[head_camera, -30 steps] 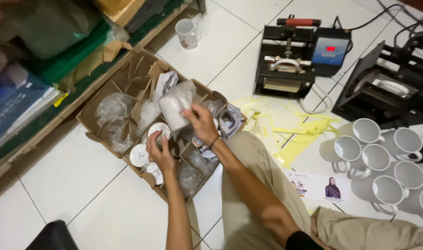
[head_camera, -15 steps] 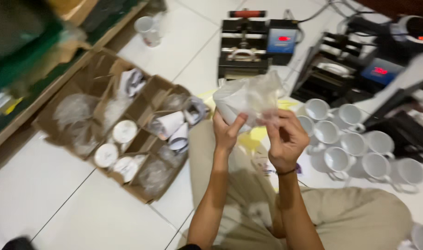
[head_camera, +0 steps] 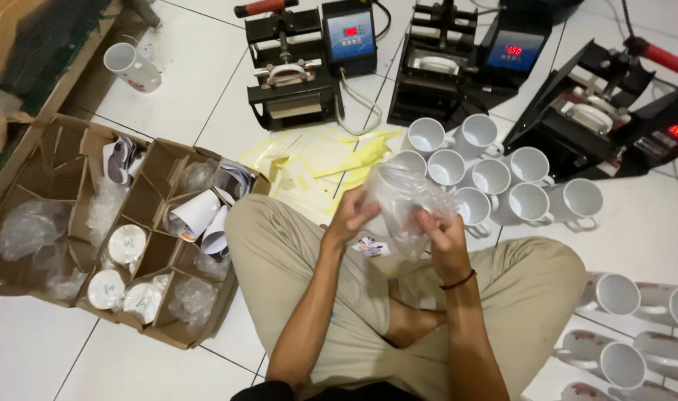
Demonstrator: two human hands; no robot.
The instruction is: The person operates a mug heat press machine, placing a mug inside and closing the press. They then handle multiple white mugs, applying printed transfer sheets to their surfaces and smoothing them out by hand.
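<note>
My fingers (head_camera: 357, 212) are gripping a white ceramic mug in a clear crinkly plastic bag (head_camera: 398, 200), both hands holding it above my lap. Bare white mugs (head_camera: 495, 178) are standing grouped on the tiled floor; several wrapped ones are waiting in the divided cardboard box (head_camera: 79, 148).

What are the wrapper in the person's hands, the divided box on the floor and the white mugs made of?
The wrapper, held by the left hand and right hand, looks like thin clear plastic film: see-through, crinkled, shiny. The divided box seems plain brown cardboard, matte, with folded partitions. The white mugs look like glazed ceramic, smooth and glossy, though coated metal cannot be excluded.
</note>
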